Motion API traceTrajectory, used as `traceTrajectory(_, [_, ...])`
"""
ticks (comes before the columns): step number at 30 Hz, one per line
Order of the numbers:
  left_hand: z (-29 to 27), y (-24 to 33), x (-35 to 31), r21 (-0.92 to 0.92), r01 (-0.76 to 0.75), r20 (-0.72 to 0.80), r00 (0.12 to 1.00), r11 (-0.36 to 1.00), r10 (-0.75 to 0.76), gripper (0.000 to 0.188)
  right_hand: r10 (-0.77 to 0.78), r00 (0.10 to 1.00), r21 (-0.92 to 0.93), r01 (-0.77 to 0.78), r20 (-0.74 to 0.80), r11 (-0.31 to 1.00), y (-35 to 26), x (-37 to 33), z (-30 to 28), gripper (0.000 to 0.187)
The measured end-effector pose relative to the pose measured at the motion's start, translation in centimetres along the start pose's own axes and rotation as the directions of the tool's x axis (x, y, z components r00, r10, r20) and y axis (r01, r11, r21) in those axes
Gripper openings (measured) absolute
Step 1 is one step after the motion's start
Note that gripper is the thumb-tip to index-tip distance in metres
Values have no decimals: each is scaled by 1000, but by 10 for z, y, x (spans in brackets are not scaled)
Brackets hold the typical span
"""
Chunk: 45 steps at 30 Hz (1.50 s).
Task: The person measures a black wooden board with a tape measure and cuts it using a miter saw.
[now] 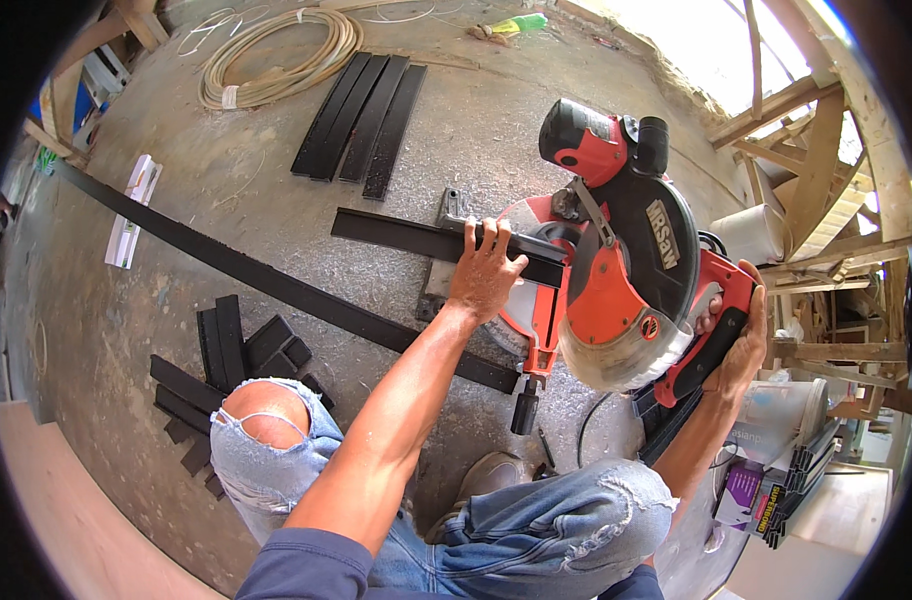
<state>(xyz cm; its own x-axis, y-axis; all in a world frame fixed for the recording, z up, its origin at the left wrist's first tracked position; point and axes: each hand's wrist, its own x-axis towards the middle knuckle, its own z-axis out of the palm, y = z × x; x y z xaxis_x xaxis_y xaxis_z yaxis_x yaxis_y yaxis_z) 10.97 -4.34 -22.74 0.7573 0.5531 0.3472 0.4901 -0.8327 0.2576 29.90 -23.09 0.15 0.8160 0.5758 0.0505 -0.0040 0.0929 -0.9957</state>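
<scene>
A red and black mitre saw (631,240) stands on the floor before my knees, its head tilted to the right. My right hand (744,350) is wrapped round the saw's handle (711,355). On the saw's bed lies a short black channel strip (401,235), sticking out to the left. My left hand (484,275) holds this strip against the fence, fingers curled over it, close to the clear blade guard (616,345). The guard and saw head hide most of the blade. I cannot tell whether the blade touches the strip.
One long black strip (276,285) runs across the floor. Several cut strips (361,125) lie beyond the saw, with short offcuts (226,345) by my left knee. A coiled hose (281,60) is at the back. Timber framing (826,180) and a bucket (776,415) stand right.
</scene>
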Motion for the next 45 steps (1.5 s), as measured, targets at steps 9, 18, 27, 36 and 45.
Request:
traceTrajectory(9, [5, -2, 0, 17, -12, -40, 999, 1000, 13, 33, -6, 1000, 4, 6, 1, 1000, 3, 0, -1, 48])
traceTrajectory(18, [5, -2, 1, 5, -11, -28, 1000, 1000, 11, 32, -28, 1000, 3, 28, 3, 1000, 4, -2, -1, 46])
traceTrajectory(27, [4, -1, 1, 19, -18, -25, 1000, 1000, 19, 33, -59, 998, -22, 59, -8, 998, 7, -5, -1, 47])
traceTrajectory(36, [2, 0, 2, 5, -8, -19, 1000, 1000, 8, 32, -57, 998, -14, 57, -16, 998, 8, -7, -1, 47])
traceTrajectory(45, [4, -1, 2, 26, -6, -13, 1000, 1000, 6, 32, -59, 998, -1, 59, -2, 998, 11, -9, -2, 47])
